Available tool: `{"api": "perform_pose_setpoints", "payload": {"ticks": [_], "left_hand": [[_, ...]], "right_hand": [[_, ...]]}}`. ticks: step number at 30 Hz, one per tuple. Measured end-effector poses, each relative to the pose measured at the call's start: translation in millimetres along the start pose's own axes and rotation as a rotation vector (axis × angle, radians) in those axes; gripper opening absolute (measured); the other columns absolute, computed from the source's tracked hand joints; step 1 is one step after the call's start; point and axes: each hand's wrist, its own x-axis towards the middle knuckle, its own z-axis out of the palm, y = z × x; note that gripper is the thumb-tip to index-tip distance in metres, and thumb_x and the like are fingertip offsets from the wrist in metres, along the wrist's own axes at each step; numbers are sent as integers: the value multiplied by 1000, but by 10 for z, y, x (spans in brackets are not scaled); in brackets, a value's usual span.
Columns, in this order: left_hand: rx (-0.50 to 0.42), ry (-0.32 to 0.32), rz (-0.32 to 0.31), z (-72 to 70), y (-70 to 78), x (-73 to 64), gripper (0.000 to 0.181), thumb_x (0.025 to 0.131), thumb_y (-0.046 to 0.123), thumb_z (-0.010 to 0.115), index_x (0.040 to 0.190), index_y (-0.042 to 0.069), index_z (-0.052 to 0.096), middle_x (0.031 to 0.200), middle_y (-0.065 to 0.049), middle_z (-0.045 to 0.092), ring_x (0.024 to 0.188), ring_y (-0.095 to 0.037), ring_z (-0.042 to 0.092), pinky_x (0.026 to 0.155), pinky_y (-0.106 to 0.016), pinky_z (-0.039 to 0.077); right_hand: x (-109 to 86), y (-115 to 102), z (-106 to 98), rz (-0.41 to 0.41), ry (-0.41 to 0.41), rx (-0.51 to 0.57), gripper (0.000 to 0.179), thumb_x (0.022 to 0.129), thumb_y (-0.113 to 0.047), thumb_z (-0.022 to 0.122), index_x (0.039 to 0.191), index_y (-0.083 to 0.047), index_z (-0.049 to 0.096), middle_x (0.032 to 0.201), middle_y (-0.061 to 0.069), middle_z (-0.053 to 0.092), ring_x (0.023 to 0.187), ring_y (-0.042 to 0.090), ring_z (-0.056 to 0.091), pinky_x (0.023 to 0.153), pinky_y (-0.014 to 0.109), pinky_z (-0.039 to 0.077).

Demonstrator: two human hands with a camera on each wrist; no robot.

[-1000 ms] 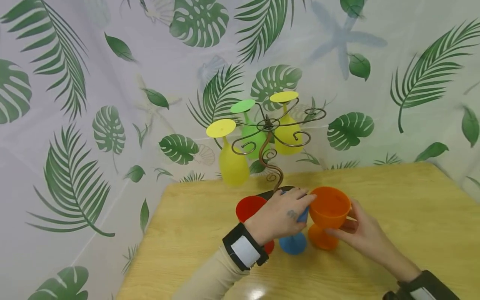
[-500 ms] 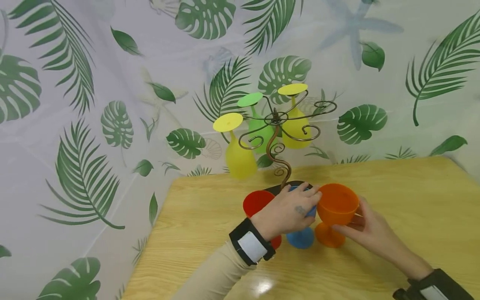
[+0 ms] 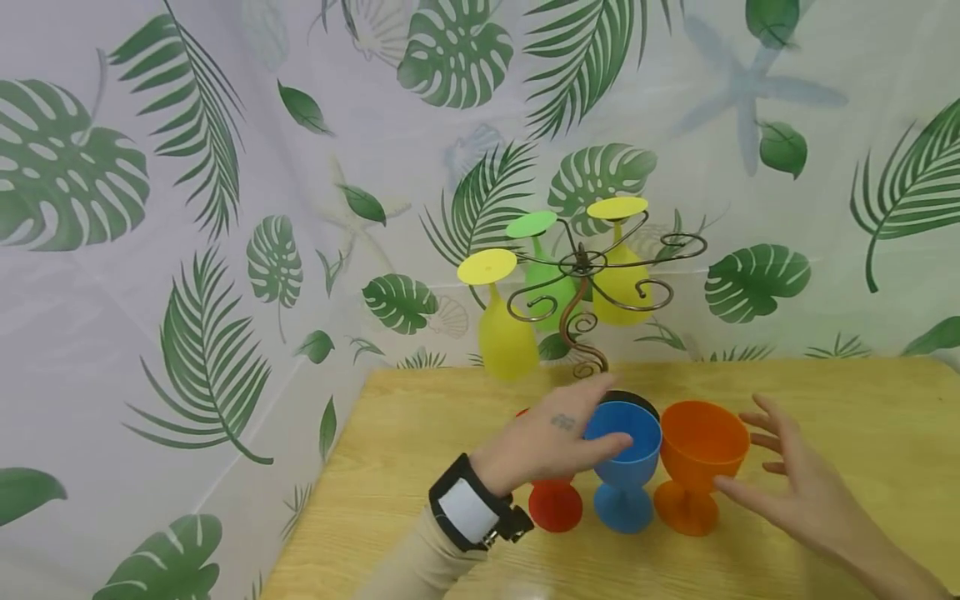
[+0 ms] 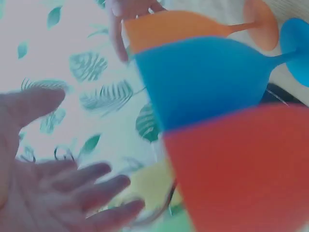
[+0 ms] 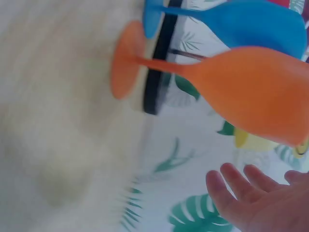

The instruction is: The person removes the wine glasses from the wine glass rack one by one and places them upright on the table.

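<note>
Three plastic goblets stand upright in a row on the table: a red one (image 3: pixel 556 507), a blue one (image 3: pixel 624 473) and an orange one (image 3: pixel 692 468). My left hand (image 3: pixel 543 442) hovers over the red goblet, hiding most of its bowl in the head view, with the thumb overlapping the blue rim. The left wrist view shows this hand (image 4: pixel 63 193) spread and apart from the goblets. To the right of the orange goblet is my right hand (image 3: pixel 798 492), its fingers extended. In the right wrist view it (image 5: pixel 260 200) holds nothing and lies away from the orange bowl.
Behind the goblets stands a bronze wire rack (image 3: pixel 572 329) on a black base (image 3: pixel 633 397). Two yellow goblets (image 3: pixel 508 342) and a green one (image 3: pixel 538 271) hang upside down from its curled arms. A leaf-patterned cloth (image 3: pixel 322 275) backs the wooden table (image 3: pixel 420 467).
My right hand has let go of the orange goblet and moved right. The left hand has come off the blue goblet and shifted left over the red one. The head view has turned slightly.
</note>
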Motion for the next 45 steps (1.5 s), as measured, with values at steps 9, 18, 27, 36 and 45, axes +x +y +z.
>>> {"api": "perform_pose_setpoints", "payload": {"ticks": [9, 18, 27, 36, 45], "left_hand": [[-234, 657, -125, -369, -493, -194, 40, 89, 13, 65, 124, 0, 51, 111, -17, 62, 99, -26, 58, 73, -42, 56], [-295, 729, -291, -320, -828, -285, 47, 90, 15, 59, 133, 1, 49, 138, -17, 49, 122, -35, 48, 90, -51, 51], [-389, 582, -384, -331, -912, -212, 59, 94, 22, 58, 148, 12, 35, 153, -16, 30, 128, -42, 40, 103, -54, 39], [-465, 560, -369, -304, -924, -135, 58, 99, 33, 53, 151, 16, 33, 154, -11, 31, 124, -34, 47, 97, -49, 47], [-344, 579, -423, -340, -955, -89, 55, 100, 36, 50, 149, 15, 37, 150, -12, 38, 133, -26, 38, 104, -49, 40]], "right_hand": [[248, -490, -202, -231, 86, -160, 83, 82, -19, 76, 150, -10, 30, 142, 24, 42, 123, 45, 39, 86, 73, 36], [833, -1136, 121, -423, -113, -262, 58, 90, -21, 66, 140, 0, 44, 134, 21, 53, 117, 38, 51, 91, 60, 47], [1454, -1554, 538, -212, -410, -116, 71, 98, -24, 51, 150, 8, 14, 153, 27, 24, 133, 39, 33, 107, 57, 34], [1723, -1673, 794, -96, -395, -23, 70, 93, -23, 60, 148, 5, 25, 140, 23, 42, 119, 32, 48, 99, 50, 44], [1752, -1668, 917, -72, -330, 45, 69, 92, -18, 60, 149, 2, 26, 117, 17, 58, 91, 24, 58, 76, 37, 53]]}}
